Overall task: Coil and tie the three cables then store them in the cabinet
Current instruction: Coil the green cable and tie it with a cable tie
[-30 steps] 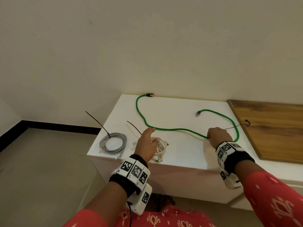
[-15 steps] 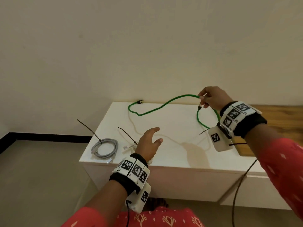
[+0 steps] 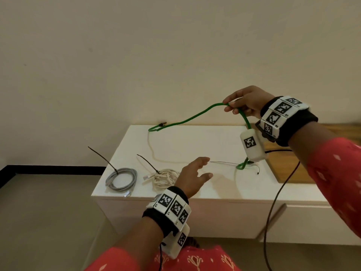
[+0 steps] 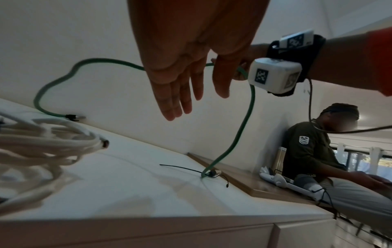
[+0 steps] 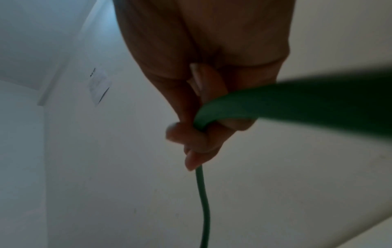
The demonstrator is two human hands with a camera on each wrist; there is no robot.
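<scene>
A green cable point(image 3: 187, 119) hangs in an arch above the white cabinet top point(image 3: 195, 141). My right hand point(image 3: 234, 106) pinches it mid-length, raised well above the top; the right wrist view shows curled fingers point(image 5: 199, 139) around the cable point(image 5: 203, 209). One plug lies at the back edge point(image 3: 162, 124), the other end rests by a loose black zip tie point(image 3: 224, 162). My left hand point(image 3: 199, 169) hovers open over the top, fingers spread point(image 4: 176, 100), holding nothing. A coiled grey cable point(image 3: 121, 178) and a coiled white cable point(image 3: 164, 178), each with a black tie, lie front left.
A wooden board point(image 3: 289, 165) adjoins the cabinet top on the right. A dark wire point(image 3: 273, 212) hangs from my right wrist. Another person point(image 4: 314, 151) sits to the right in the left wrist view. Grey floor point(image 3: 39, 212) lies to the left.
My right hand lifted the green cable off the top and raised it higher. The left hand left the white coil and moved right, open.
</scene>
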